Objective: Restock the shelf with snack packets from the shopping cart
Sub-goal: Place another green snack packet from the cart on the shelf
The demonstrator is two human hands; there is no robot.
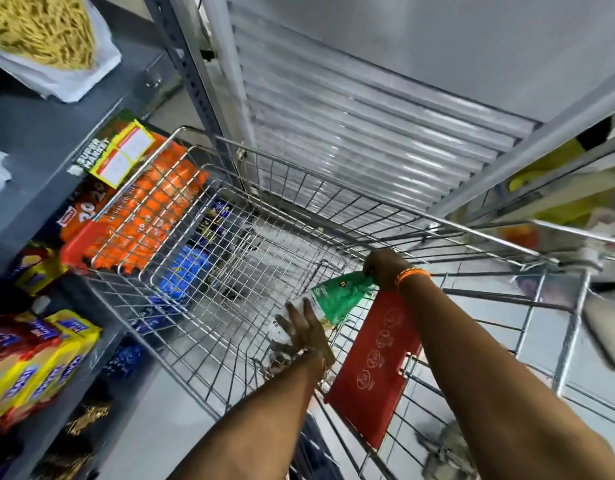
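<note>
Reaching into the shopping cart [250, 209], both your hands meet on one snack packet [337, 299] near the basket's rear wall. Your right hand [385, 268] pinches the packet's green top edge between closed fingers, just inside the cart's right rim. Your left hand [302, 329] lies with fingers spread flat against the packet's clear lower part; you cannot tell whether it actually grips. The basket is mostly bare wire around the packet, so there is open room ahead and to the left of your hands. The red seat flap [372, 368] stands just beside your right forearm. The cart's left rim runs close along the grey shelf [32, 140], where orange packs [160, 202] and yellow packs [39, 368] sit. The packet is green at the top and transparent below, blurred, its print unreadable.
</note>
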